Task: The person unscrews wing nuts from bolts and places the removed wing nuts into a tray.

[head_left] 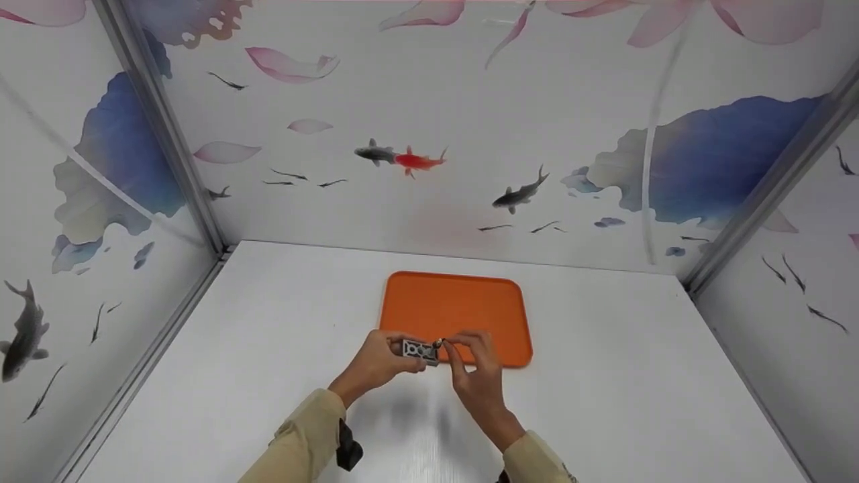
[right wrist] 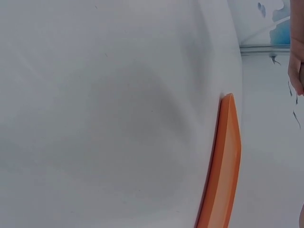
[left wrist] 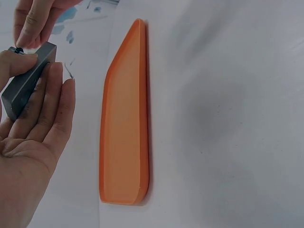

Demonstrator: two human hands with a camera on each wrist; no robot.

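Observation:
Above the near edge of the orange tray [head_left: 456, 305], my left hand [head_left: 379, 362] holds a small grey rectangular block [head_left: 417, 350] with round recesses in its face. In the left wrist view, the thumb lies on one side of the block [left wrist: 28, 85] and the fingers support the other. My right hand [head_left: 480, 379] pinches a small dark piece [head_left: 439, 343] between thumb and forefinger at the block's right end. Its kind is too small to tell, and whether it sits in the block is hidden. Only part of a hand [right wrist: 296, 61] shows in the right wrist view.
The tray lies flat on a white table [head_left: 268, 322], near the back wall. White panels [head_left: 470, 134] with painted fish and petals enclose the table at the back and both sides. A black device [head_left: 349, 448] sits at the left cuff.

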